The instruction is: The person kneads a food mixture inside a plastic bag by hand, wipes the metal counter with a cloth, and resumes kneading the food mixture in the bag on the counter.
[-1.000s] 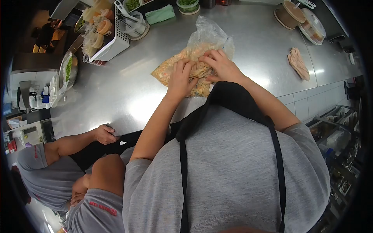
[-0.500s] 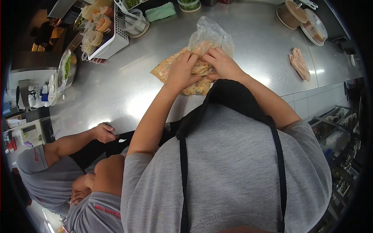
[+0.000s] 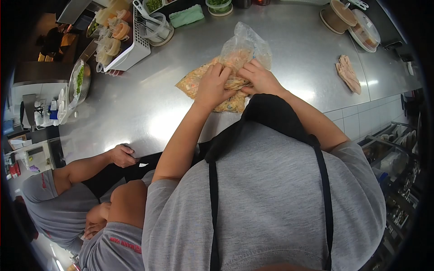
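A clear plastic bag [image 3: 192, 81] holding yellowish mixed food lies on the steel table in front of me. Its loose, see-through end [image 3: 255, 43] points away from my body. My left hand [image 3: 213, 86] grips the bag's crumpled middle with curled fingers. From the other side my right hand [image 3: 260, 79] pinches the same gathered plastic, close to the left fingertips. Folds of the bag bunch up between both hands, and the fingertips are partly hidden in them.
A white basket of squeeze bottles [image 3: 131, 52] and a tub of utensils [image 3: 156, 29] stand at back left. A green cloth [image 3: 186, 16] lies behind. On the right are a beige cloth [image 3: 348, 74] and lidded containers [image 3: 339, 18]. A co-worker's hand [image 3: 123, 156] rests at the table's left edge.
Both my hands stay on the bag, their fingers shifting slightly over the gathered plastic. The bag's clear end has tilted a little to the right.
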`<state>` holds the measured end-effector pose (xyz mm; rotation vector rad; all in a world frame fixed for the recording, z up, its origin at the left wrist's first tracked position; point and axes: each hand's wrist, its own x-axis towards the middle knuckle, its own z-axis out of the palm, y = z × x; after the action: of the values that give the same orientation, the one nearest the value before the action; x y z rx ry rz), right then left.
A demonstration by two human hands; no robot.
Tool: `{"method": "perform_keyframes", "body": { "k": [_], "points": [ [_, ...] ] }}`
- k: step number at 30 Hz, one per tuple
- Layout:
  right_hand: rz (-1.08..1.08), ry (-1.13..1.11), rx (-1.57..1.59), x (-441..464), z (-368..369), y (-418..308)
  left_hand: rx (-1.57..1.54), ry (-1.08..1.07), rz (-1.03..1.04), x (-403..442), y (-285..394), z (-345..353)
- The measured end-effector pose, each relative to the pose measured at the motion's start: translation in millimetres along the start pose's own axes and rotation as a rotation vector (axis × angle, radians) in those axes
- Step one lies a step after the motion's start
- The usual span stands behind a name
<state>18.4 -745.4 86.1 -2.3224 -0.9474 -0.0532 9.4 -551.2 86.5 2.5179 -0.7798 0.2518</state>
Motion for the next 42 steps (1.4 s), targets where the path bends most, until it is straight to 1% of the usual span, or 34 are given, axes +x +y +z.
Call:
{"method": "perform_keyframes", "body": {
  "k": [5,9,11,12,13,14,15,17,18,19,21,22,24,25,26,27,28,29,30,31,33,35,37,39,40,42],
  "points": [
    [0.049,0.016,0.01,-8,4,-2,-0.006,0.055,-0.029,-3,3,4],
    [0.028,0.008,0.039,-8,-8,-3,0.048,0.032,-0.055,-4,1,-2],
    [0.037,0.007,0.056,-10,-14,1,-0.358,-0.01,-0.17,1,-1,-18],
    [0.027,0.1,-0.001,-10,-15,6,-0.36,-0.013,-0.17,5,-4,-23],
    [0.016,0.191,-0.055,-9,-16,9,-0.406,0.003,-0.264,11,-9,-27],
    [0.062,0.227,-0.046,-7,-19,12,-0.451,0.021,-0.358,17,-13,-29],
    [0.06,0.228,-0.046,-3,-22,15,-0.449,0.023,-0.358,24,-14,-30],
    [0.155,0.339,-0.115,3,-28,23,-0.286,-0.019,-0.299,38,-15,-26],
    [0.186,0.359,-0.215,5,-28,32,-0.286,-0.019,-0.296,42,-17,-21],
    [0.187,0.361,-0.215,7,-31,32,-0.278,-0.01,-0.279,46,-17,-15],
    [0.412,0.234,-0.26,10,-44,33,-0.271,0.0,-0.256,52,-19,-6],
    [0.413,0.236,-0.262,11,-49,37,-0.227,-0.013,-0.256,54,-18,-4],
    [0.447,0.021,-0.246,8,-60,48,-0.183,-0.027,-0.257,57,-20,-2],
    [0.447,0.021,-0.246,7,-62,47,-0.206,0.058,-0.24,57,-21,-2],
    [0.4,0.131,-0.171,6,-65,46,-0.23,0.144,-0.221,57,-23,-2],
    [0.351,0.24,-0.096,5,-69,44,-0.23,0.143,-0.219,58,-24,-2],
    [0.353,0.24,-0.095,6,-74,40,-0.369,0.199,-0.296,59,-25,-5],
    [0.347,0.306,-0.007,8,-82,35,-0.507,0.255,-0.373,59,-25,-10],
    [0.34,0.373,0.08,11,-89,30,-0.507,0.254,-0.372,61,-26,-15],
    [0.341,0.374,0.082,14,-95,25,-0.554,0.267,-0.371,65,-26,-21],
    [0.25,0.444,0.062,19,-105,14,-0.603,0.28,-0.367,72,-28,-29],
    [0.229,0.448,0.077,24,-115,5,-0.727,0.377,-0.298,81,-30,-37],
    [0.205,0.45,0.094,26,-118,0,-0.772,0.374,-0.339,85,-30,-49],
    [0.189,0.447,0.143,28,-120,-5,-0.875,0.411,-0.311,88,-25,-62],
    [0.185,0.446,0.143,30,-122,-11,-0.879,0.431,-0.264,90,-24,-66],
    [0.196,0.513,0.303,35,-128,-22,-0.931,0.439,-0.255,90,-22,-77]
  ]
}}
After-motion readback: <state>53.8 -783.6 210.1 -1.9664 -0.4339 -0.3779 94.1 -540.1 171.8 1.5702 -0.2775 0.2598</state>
